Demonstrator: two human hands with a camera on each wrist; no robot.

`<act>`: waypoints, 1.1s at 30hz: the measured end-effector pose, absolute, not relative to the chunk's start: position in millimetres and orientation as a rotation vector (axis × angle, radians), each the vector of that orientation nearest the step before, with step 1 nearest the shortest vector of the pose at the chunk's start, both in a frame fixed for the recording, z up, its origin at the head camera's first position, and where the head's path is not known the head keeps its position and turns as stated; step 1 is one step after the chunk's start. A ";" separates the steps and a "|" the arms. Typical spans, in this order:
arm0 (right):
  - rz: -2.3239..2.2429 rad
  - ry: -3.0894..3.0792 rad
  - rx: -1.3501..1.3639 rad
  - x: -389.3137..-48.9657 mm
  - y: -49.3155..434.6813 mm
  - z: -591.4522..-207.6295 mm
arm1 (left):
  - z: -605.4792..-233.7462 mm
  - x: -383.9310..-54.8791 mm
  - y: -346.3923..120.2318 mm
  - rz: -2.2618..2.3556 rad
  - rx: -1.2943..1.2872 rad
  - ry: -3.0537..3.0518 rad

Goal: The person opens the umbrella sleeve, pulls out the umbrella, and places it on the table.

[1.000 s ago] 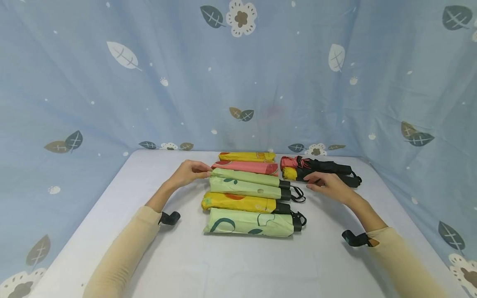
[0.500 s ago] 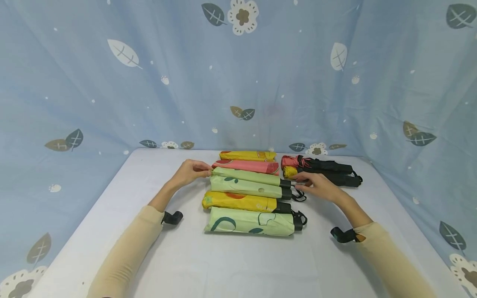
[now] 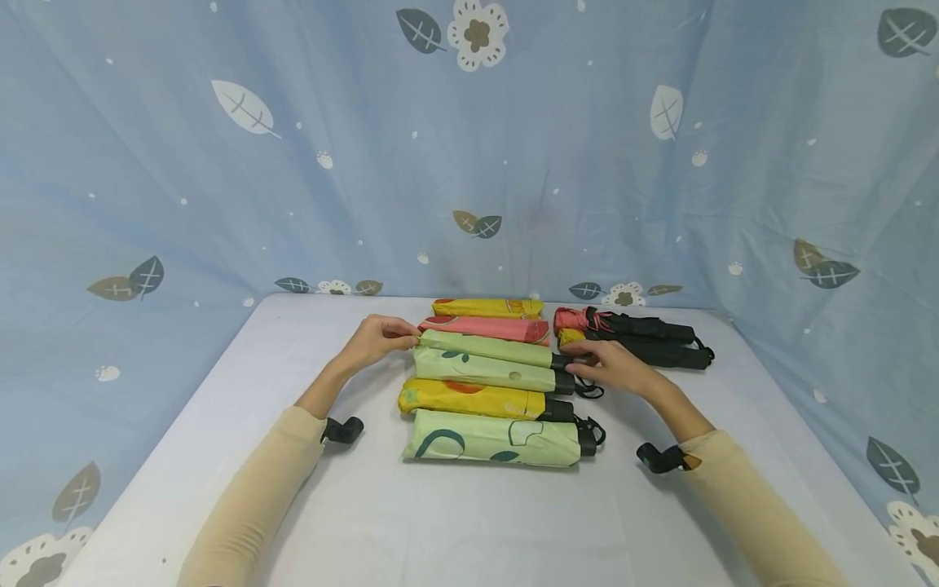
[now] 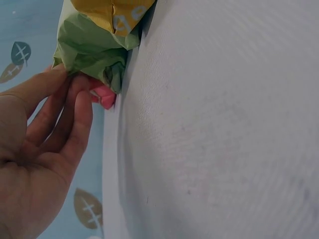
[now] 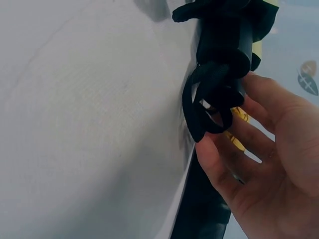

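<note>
Head view: the left hand is staying put versus half a second ago, its fingers nearly closed, pinching the left end of the upper green umbrella. That umbrella is lying on the desk between the pink umbrella and the lower green umbrella, not visibly shifting. Main change: the right hand is coming in leftward; it was just off the black handle, now its fingers are overlapping it. The other umbrellas are keeping their places. Left wrist view: thumb and fingertips are squeezing crumpled green fabric, a bit of pink showing behind. Right wrist view: thumb and partly spread fingers are curving about a dark handle end, a black strap hanging beside them; can't tell if they're actually gripping.
</note>
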State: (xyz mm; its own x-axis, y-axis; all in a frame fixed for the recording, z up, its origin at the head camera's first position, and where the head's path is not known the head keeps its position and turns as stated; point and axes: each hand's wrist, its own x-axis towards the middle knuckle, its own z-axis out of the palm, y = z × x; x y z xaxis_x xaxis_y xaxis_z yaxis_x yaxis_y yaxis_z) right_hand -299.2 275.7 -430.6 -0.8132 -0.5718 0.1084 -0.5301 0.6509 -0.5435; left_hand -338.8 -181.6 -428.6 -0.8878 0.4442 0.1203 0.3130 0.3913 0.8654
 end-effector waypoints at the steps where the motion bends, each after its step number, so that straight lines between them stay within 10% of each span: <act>1: -0.882 2.786 -0.925 -299.6 275.1 -430.5 | -425.1 -336.6 -180.1 1.519 0.690 2.504; 33: -0.773 2.776 -0.866 -313.9 262.2 -423.6 | -445.6 -345.1 -181.8 1.604 0.603 2.493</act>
